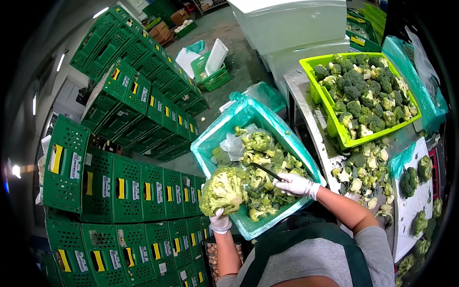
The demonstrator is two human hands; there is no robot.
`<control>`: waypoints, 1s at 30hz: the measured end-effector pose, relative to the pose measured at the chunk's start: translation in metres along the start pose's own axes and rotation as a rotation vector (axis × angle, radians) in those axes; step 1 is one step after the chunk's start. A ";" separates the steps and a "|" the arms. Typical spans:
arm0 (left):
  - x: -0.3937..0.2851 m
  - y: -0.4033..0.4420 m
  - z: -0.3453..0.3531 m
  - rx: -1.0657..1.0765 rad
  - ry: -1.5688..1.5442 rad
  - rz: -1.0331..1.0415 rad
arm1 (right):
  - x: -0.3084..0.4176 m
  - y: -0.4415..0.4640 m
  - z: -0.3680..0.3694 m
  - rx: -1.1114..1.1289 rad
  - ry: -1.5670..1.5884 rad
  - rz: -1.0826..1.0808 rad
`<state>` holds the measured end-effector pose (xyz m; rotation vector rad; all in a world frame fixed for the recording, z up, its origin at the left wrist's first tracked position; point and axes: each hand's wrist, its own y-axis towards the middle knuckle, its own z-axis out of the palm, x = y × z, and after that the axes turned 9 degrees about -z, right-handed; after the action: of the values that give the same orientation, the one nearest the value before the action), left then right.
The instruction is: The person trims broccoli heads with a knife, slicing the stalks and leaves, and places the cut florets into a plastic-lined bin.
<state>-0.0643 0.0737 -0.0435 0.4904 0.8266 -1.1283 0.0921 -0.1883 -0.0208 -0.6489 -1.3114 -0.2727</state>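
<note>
My left hand (220, 222), in a white glove, is closed around the stem end of a large yellowish-green broccoli head (223, 190), with the fingers mostly hidden beneath it. In my gloved right hand (292, 184) is a knife (264, 171) with a dark blade, pointing left toward the broccoli but apart from it. Both hands are over the near part of a white box (317, 173) lined with teal plastic film. Cut broccoli pieces (259, 143) and a crumpled clear bag (233, 146) lie inside the box.
A lime-green crate (340, 135) full of florets stands on a metal table (325, 149), with trimmed scraps (363, 170) beside it. More broccoli lies on a white board (406, 210) at right. Stacked green crates (126, 189) line the left side. White tubs (296, 28) stand ahead.
</note>
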 end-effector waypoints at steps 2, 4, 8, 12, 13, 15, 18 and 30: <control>-0.008 0.007 0.017 0.088 0.049 0.053 | 0.002 -0.006 -0.001 -0.019 0.070 0.011; -0.012 0.011 0.025 0.113 0.257 0.185 | -0.001 -0.012 -0.005 -0.034 0.124 0.025; -0.025 0.014 0.056 0.203 0.350 0.258 | -0.013 -0.023 -0.015 -0.068 0.168 0.035; -0.014 0.015 0.058 0.177 0.265 0.199 | -0.001 -0.021 -0.006 -0.095 0.258 0.037; -0.006 0.013 0.052 0.184 0.263 0.194 | 0.005 -0.018 0.000 -0.095 0.309 0.018; 0.009 0.006 0.044 0.193 0.054 0.033 | 0.011 -0.009 0.013 -0.109 0.420 -0.049; 0.028 -0.008 0.039 0.075 -0.121 -0.166 | 0.017 0.002 0.022 -0.114 0.587 -0.118; 0.004 0.011 0.078 -0.113 0.138 -0.147 | 0.033 -0.026 -0.004 -0.125 0.103 -0.168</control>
<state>-0.0282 0.0190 0.0010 0.4223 1.0548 -1.1843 0.0894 -0.2058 0.0178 -0.6218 -1.2581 -0.5220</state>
